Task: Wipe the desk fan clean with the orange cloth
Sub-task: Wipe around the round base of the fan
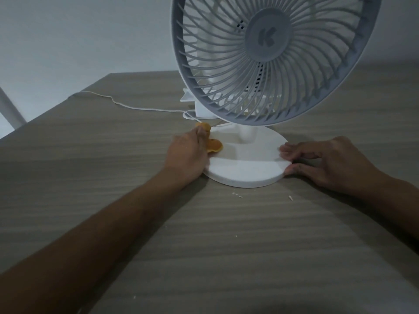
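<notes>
A white desk fan [260, 91] stands in the upper middle of the frame on a grey wood-grain table [113, 177], its round grey grille facing the camera with a grey hub marked "K" at its centre. Its flat round white base [244, 168] sits on the table just below the grille, joined to it by a short white neck.

The left hand [187, 155] lies at the left edge of the base, fingers curled closed around the orange cloth [214, 146]. Only two small folds of the cloth show past the fingers: one on the base's upper surface, one a little above near the thumb; how the cloth is bunched inside the hand is hard to make out. The right hand [326, 160] is at the right edge of the base, half open, fingertips resting on the rim's top and the thumb against its side, so it seems to pinch the edge lightly.

A thin white cord [136, 107] runs from behind the fan across the table toward the upper left of the frame. A few small white crumbs [237, 195] lie on the table just below the base.
</notes>
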